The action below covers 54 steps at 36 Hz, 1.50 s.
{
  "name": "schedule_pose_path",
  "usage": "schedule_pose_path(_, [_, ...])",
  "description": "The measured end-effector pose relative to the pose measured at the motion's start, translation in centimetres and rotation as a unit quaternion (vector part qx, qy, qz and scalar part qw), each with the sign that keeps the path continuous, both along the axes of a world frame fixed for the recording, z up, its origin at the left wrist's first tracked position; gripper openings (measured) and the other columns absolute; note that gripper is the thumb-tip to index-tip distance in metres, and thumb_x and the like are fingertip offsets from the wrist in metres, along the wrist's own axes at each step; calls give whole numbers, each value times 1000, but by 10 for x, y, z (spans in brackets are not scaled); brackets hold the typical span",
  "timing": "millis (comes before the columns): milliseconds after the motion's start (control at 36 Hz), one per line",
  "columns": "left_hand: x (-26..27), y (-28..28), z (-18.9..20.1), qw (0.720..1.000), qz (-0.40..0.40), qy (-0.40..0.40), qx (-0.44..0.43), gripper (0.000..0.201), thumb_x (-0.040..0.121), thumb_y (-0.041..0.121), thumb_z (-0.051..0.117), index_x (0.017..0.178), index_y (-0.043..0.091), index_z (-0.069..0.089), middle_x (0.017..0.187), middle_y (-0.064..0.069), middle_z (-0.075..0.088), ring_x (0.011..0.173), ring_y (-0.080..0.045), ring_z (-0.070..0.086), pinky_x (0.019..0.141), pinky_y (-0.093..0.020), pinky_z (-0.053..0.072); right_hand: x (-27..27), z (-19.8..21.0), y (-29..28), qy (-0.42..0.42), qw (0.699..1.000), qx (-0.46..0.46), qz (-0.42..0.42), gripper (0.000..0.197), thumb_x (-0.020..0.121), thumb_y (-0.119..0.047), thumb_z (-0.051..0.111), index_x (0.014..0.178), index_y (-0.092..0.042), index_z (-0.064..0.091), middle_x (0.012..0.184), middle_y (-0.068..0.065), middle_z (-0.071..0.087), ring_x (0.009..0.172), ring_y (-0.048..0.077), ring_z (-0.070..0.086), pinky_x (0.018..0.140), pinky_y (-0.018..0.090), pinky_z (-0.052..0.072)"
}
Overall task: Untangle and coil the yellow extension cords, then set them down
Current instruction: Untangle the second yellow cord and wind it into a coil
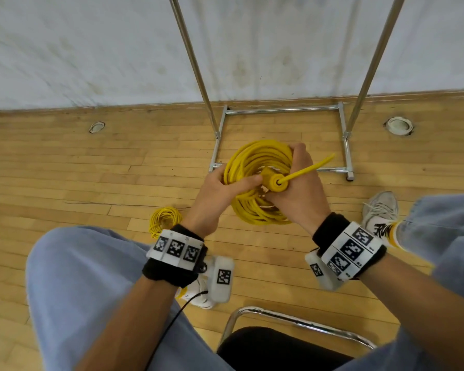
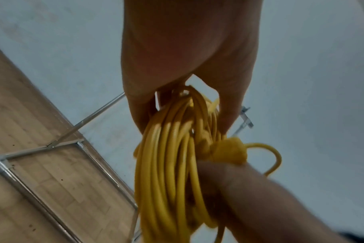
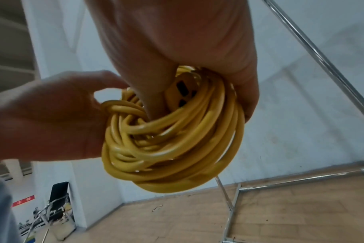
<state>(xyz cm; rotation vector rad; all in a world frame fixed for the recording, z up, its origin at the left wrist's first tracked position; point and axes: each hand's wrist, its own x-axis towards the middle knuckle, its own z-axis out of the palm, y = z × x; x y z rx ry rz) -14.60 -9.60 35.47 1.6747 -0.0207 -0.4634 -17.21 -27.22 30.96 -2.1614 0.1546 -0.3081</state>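
A large coil of yellow extension cord [image 1: 252,210] is held up in front of my knees by both hands. My left hand [image 1: 225,188] grips its left side, with the thumb lying across the loops. My right hand [image 1: 298,183] wraps its right side and also pins the yellow connector end [image 1: 277,183], from which a short tail of cord [image 1: 314,167] sticks out to the right. In the right wrist view the socket face [image 3: 183,92] with dark slots sits inside the coil [image 3: 172,139]. A second, smaller yellow coil [image 1: 165,220] lies on the floor by my left knee.
A chrome rack base [image 1: 279,111] with two slanted poles stands on the wooden floor just beyond the coil, against a white wall. Round floor sockets [image 1: 97,127] [image 1: 399,125] lie left and right. I sit on a black chair [image 1: 279,349], with my feet on either side.
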Motion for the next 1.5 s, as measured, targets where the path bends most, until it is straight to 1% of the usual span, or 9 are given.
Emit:
schedule_pose_path(250, [8, 12, -8, 975, -146, 154, 60, 55, 75, 38, 88, 121, 11, 71, 112, -12, 76, 107, -29, 73, 102, -50, 54, -19, 3, 8, 40, 970, -195, 138, 75, 83, -46, 58, 145, -13, 34, 125, 11, 51, 106, 31, 55, 67, 38, 50])
schedule_pose_path(611, [-10, -6, -31, 974, -53, 214, -55, 45, 85, 29, 82, 123, 8, 71, 116, -15, 75, 111, -31, 71, 101, -48, 55, -12, 5, 2, 63, 945, -296, 127, 74, 83, -39, 68, 144, -19, 31, 122, 10, 53, 107, 31, 56, 74, 48, 56])
schedule_pose_path(722, [-16, -11, -38, 963, -82, 251, -48, 55, 74, 42, 86, 119, 15, 73, 112, -14, 76, 103, -30, 73, 84, -43, 58, -7, 2, -6, 93, 926, -326, 169, 89, 81, -37, 71, 151, -21, 18, 135, 12, 49, 120, 32, 52, 86, 50, 55])
schedule_pose_path(806, [-15, -12, -44, 962, -83, 255, -45, 61, 60, 42, 90, 113, 16, 75, 110, -15, 76, 101, -31, 73, 85, -44, 58, -7, 1, -9, 96, 920, -332, 184, 93, 80, -38, 74, 152, -20, 18, 141, 14, 47, 123, 32, 52, 91, 49, 53])
schedule_pose_path(944, [-10, -11, -47, 959, -77, 262, -79, 51, 56, 36, 88, 102, 17, 77, 100, -11, 75, 85, -25, 72, 72, -35, 57, 2, 11, -25, 63, 930, -253, 257, 96, 73, -41, 85, 147, -30, 25, 146, 2, 42, 127, 24, 50, 97, 39, 46])
schedule_pose_path(1111, [6, -3, -34, 964, -30, 235, -120, 66, 67, 24, 87, 127, 7, 68, 119, -17, 72, 100, -31, 72, 80, -40, 60, 8, 28, -44, 31, 946, -76, 313, 100, 72, -50, 87, 155, -41, 33, 161, -16, 32, 148, 10, 32, 120, 45, 35])
schedule_pose_path(1306, [8, -2, -32, 956, -30, 251, -149, 50, 75, 21, 79, 123, 10, 70, 115, -15, 74, 97, -29, 72, 83, -40, 59, 10, 22, -44, 30, 950, -82, 300, 103, 75, -45, 88, 159, -44, 27, 167, -22, 20, 153, 6, 23, 123, 48, 30])
schedule_pose_path(1417, [11, 1, -33, 953, -18, 252, -167, 54, 75, 22, 80, 125, 6, 69, 110, -14, 75, 93, -27, 73, 80, -38, 60, 8, 25, -44, 8, 948, -71, 309, 100, 78, -34, 89, 159, -39, 32, 169, -22, 14, 155, -1, 14, 126, 35, 23])
schedule_pose_path(1500, [15, 4, -31, 946, 0, 255, -198, 47, 74, 20, 79, 118, 6, 72, 106, -15, 75, 89, -27, 74, 83, -39, 61, 6, 28, -46, -28, 956, -40, 289, 80, 81, -27, 88, 151, -28, 50, 167, -15, 29, 153, 1, 24, 125, 26, 25])
